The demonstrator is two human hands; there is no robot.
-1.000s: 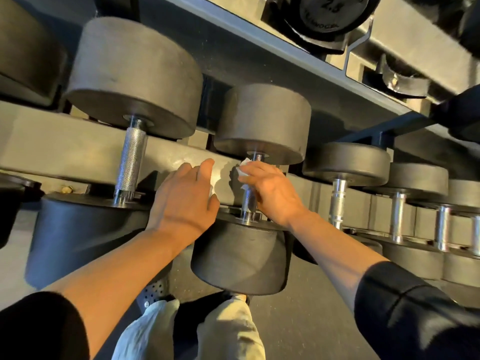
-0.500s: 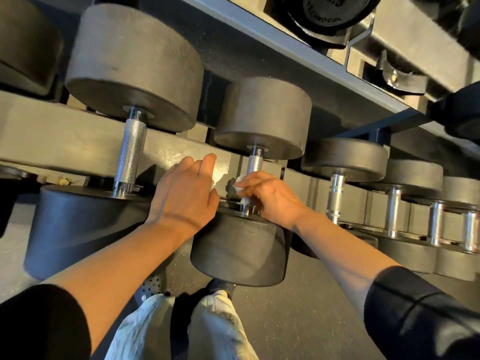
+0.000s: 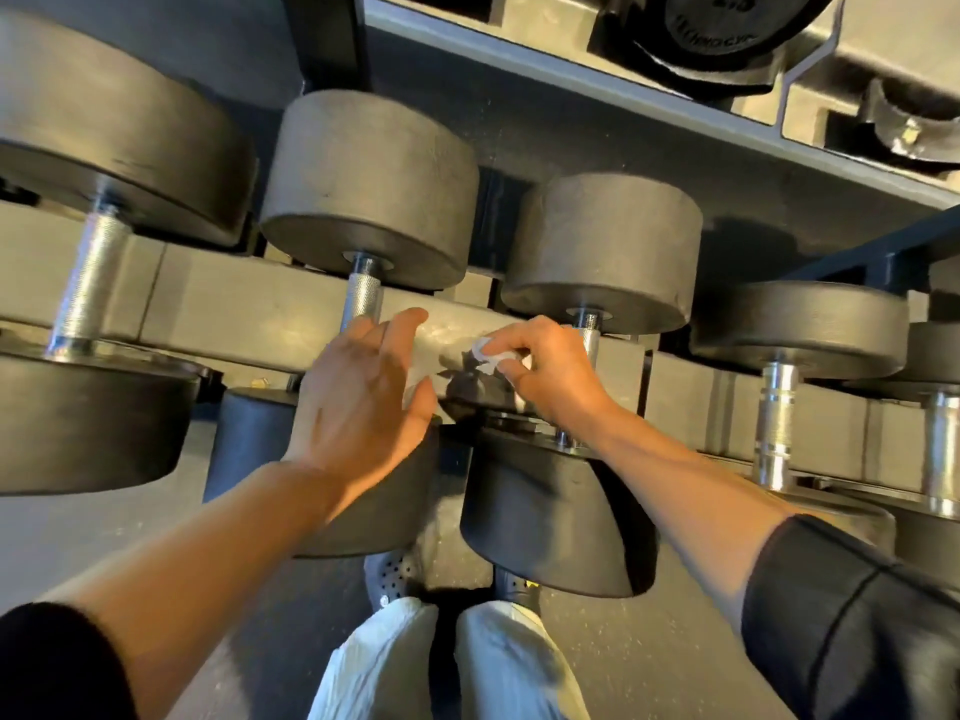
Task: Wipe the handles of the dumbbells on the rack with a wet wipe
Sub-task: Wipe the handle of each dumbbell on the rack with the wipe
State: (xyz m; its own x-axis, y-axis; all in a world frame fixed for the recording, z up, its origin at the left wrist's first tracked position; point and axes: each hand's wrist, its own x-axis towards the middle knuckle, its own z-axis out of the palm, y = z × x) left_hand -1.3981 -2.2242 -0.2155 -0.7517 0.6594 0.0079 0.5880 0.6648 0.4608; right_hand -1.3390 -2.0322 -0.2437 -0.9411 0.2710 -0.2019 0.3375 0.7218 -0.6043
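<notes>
Pinching one wet wipe: right hand; left hand spread; five dumbbell handles.

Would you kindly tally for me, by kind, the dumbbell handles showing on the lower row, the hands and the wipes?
dumbbell handles: 5, the last cut by the frame edge
hands, left hand and right hand: 2
wet wipe, pinched in the right hand: 1
Total: 8

The scene was viewed from one head-worn camera, aimed forward and down, close to the rack toward twelve o'clock.
</notes>
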